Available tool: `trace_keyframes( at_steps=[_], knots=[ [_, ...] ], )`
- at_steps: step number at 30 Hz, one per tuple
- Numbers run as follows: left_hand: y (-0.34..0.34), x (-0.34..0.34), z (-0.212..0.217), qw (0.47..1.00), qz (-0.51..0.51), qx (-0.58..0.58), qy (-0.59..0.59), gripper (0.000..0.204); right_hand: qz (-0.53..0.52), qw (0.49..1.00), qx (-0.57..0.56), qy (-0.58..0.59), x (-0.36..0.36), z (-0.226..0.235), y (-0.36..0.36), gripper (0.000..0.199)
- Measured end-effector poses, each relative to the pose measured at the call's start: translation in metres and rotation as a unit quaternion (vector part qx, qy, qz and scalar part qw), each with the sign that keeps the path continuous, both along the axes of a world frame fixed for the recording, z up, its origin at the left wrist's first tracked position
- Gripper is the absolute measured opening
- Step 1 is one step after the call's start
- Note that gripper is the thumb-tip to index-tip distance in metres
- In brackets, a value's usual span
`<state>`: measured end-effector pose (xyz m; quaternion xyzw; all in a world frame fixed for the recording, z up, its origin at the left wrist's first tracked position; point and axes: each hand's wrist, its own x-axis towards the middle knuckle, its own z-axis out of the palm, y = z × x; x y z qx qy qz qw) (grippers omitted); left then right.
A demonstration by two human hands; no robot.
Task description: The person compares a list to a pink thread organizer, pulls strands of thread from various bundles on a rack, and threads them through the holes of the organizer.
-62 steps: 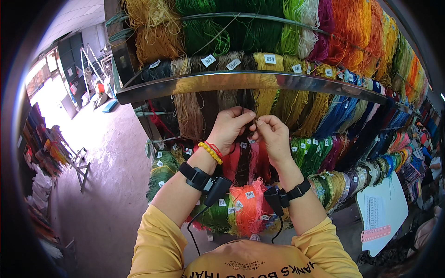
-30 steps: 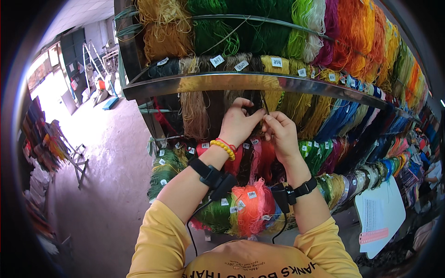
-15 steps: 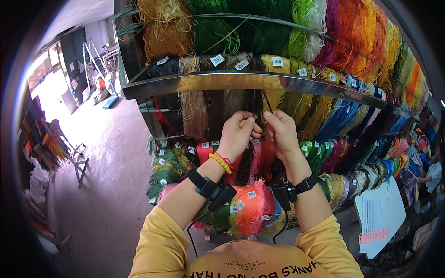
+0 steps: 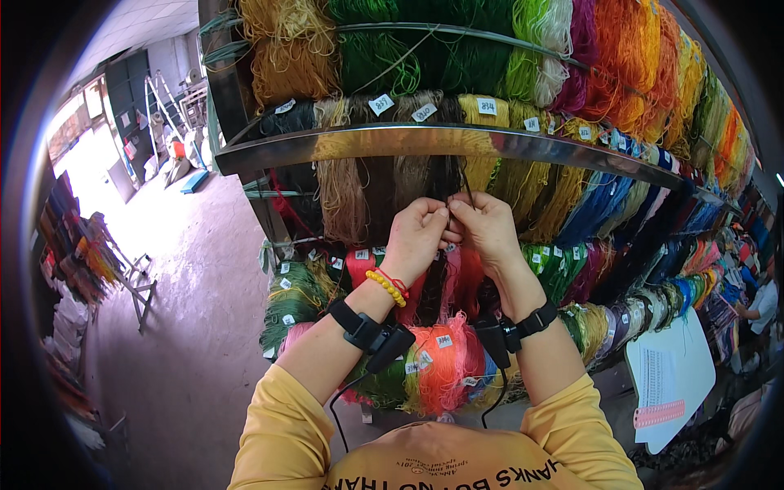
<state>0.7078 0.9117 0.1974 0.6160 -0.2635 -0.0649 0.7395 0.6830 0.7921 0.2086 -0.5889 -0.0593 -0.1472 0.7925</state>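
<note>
Both my hands meet in front of the rack, just below its metal rail (image 4: 367, 145). My left hand (image 4: 418, 235) is closed in a pinch around dark thread hanging from the rack. Thumb and fingers of my right hand (image 4: 487, 229) are pinched on the dark thread (image 4: 467, 181) too, a strand of which rises from them toward the rail. The fingertips of the two hands nearly touch; the ends of the thread between them are too small to make out. Brown skeins (image 4: 412, 184) hang behind my left hand, yellow-olive skeins (image 4: 523, 192) beside my right.
Rows of coloured, tagged thread skeins (image 4: 441, 359) fill the rack above and below. A white board (image 4: 690, 367) with a paper sheet and pink strip stands at the lower right. Another person (image 4: 763, 306) is at the far right. Floor (image 4: 180, 327) and a ladder (image 4: 163, 106) lie left.
My right hand has shifted left, bringing its fingertips up to those of my left hand. The left hand has stayed nearly in place.
</note>
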Motion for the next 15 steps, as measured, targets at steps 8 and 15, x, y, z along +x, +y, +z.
trace_keyframes(
  at_steps=[8,15],
  knots=[
    [-0.0009,-0.0016,0.0003,1.000,-0.002,-0.001,0.011,0.018,0.002,1.000,0.004,-0.002,-0.0013,-0.0010,-0.0018,0.015],
    [0.0006,-0.0016,-0.0003,1.000,-0.010,-0.006,0.009,0.016,0.000,1.000,-0.014,0.016,-0.0064,0.0049,0.0026,0.020]
  ],
)
